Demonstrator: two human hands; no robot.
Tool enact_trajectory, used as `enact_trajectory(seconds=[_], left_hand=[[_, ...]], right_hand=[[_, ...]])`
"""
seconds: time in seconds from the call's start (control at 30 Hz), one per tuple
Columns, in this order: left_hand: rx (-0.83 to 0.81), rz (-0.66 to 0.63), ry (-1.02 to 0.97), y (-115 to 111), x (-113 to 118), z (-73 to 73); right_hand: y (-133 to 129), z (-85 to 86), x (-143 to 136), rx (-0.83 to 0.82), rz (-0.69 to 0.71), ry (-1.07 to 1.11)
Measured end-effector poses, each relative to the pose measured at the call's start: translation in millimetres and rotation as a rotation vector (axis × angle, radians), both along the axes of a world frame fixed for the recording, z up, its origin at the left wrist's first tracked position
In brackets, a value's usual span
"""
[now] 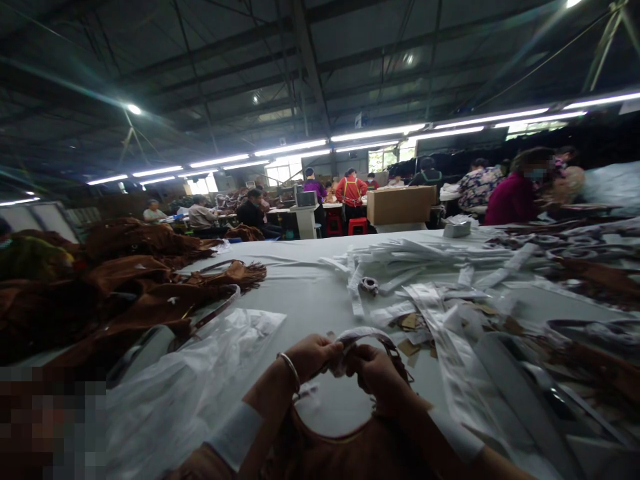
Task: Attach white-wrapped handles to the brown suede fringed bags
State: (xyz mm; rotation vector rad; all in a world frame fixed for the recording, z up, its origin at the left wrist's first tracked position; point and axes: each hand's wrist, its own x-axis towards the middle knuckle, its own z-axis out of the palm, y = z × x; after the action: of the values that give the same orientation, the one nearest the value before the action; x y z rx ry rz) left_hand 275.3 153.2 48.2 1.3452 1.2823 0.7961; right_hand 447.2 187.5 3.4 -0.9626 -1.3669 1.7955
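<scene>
So, to the lower centre of the frame — both hands meet at the top of a looped strap [370,331], pale wrapping over part of it. The left hand [316,353] pinches the wrapped stretch between thumb and fingers; the right hand [374,367] grips close beside it, fingers curled inward. Below them, at the bottom centre, sits the brown bag [340,460], its curved edge facing up.

Good handling here, one would judge, means a firm left pinch while the right smooths the wrapping snugly, with no twist in the strap and no hard tug on the bag. The loose white strips [400,250], right of centre, are best kept clear of the fingers.

Harder to call: the right fingertips are tucked out of sight, the wrapping's end can't be made out, and the bag's lower part runs off the bottom edge — while blocky pixels blot out the lower left corner.
</scene>
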Motion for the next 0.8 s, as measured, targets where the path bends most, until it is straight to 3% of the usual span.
enact_trajectory(seconds=[0.13, 0.27, 0.4, 0.5, 0.6, 0.7, 0.8], left_hand=[[0.004, 0.015, -0.055, -3, 2, 5.9], [0.030, 0.058, -0.109, -4, 2, 10.5], [0.057, 0.072, -0.033, 0, -5, 4.5], [0.161, 0.017, 0.054, 2, -4, 1.5], [0.317, -0.056, 0.164, -2, 1, 6.1], [0.378, -0.124, 0.240, -8, 5, 11.6], [0.432, -0.166, 0.318, -11, 5, 9.9]], right_hand=[[1, 5.5, -3, 0.081, -0.013, 0.024], [-8, 0.5, 6, 0.189, -0.033, 0.016], [-17, 5.0, 31, 0.656, 0.001, -0.101], [-11, 27.2, 42, 1.045, 0.032, -0.273], [4, 53.8, 39, 1.250, 0.148, -0.403], [22, 63.5, 28, 1.133, 0.238, -0.377], [34, 51.1, 18, 0.707, 0.396, -0.225]])
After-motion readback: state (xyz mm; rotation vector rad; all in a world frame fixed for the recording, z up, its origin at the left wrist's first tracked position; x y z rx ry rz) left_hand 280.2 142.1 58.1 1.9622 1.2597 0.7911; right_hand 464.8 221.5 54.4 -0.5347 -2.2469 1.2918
